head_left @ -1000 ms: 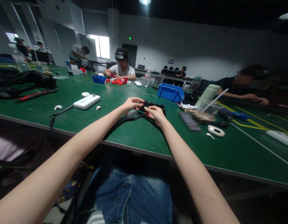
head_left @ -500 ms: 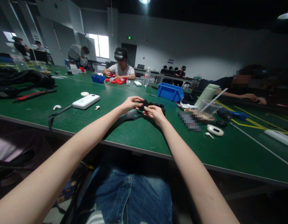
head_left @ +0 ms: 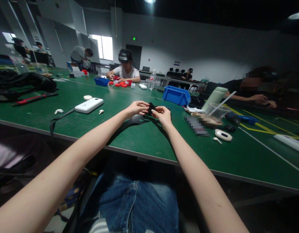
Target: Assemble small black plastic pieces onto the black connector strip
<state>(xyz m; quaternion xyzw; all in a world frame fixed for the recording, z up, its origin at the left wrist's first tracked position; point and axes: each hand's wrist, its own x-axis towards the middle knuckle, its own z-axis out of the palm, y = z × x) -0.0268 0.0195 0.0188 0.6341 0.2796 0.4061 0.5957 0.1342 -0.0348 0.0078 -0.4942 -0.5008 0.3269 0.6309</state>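
In the head view, my left hand (head_left: 137, 108) and my right hand (head_left: 163, 116) meet above the green table (head_left: 149, 139). Between their fingertips is a small black piece (head_left: 151, 107), gripped from both sides; its exact kind is too dark to make out. Behind my right hand, other black jagged pieces show only as a sliver at its edge. Both hands have bent fingers closed on the black piece, the thumbs toward me.
A blue bin (head_left: 176, 95) stands beyond my right hand. To the right are a phone (head_left: 197, 125), a plastic cup (head_left: 214, 114), a green bottle (head_left: 215, 98) and an earbud case (head_left: 223, 135). A white power bank (head_left: 89, 105) lies left. Across the table a person handles red and white blocks.
My right hand has shifted slightly right and up, now covering most of the jagged black pieces. The black piece between the hands has turned a little. My left hand stays nearly still.
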